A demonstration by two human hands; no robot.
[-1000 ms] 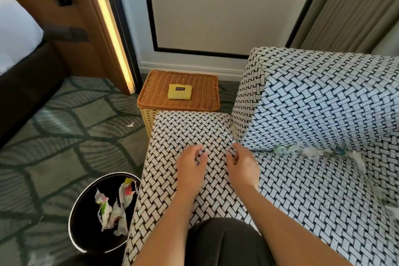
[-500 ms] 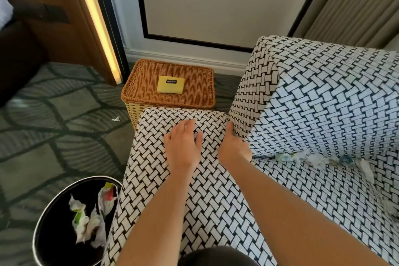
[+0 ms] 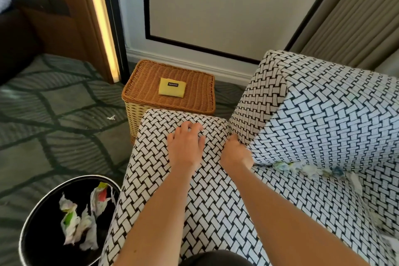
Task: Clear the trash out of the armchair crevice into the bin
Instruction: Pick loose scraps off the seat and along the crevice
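Observation:
The armchair is covered in a black-and-white weave. My left hand rests flat on the top of the armrest, fingers spread. My right hand is pushed into the gap between the armrest and the back cushion, with its fingers hidden inside. Crumpled paper trash lines the crevice under the back cushion to the right of that hand, and more of it trails down the far side. The black bin stands on the floor at lower left, holding several crumpled wrappers.
A wicker basket with a yellow pouch on its lid stands just beyond the armrest. A small white scrap lies on the patterned carpet. Curtains hang behind the chair, and a lit door frame is at left.
Both hands slid forward along the armrest. My right hand went from resting at the gap's edge to pushing its fingers into the crevice. The view shifted closer and to the right.

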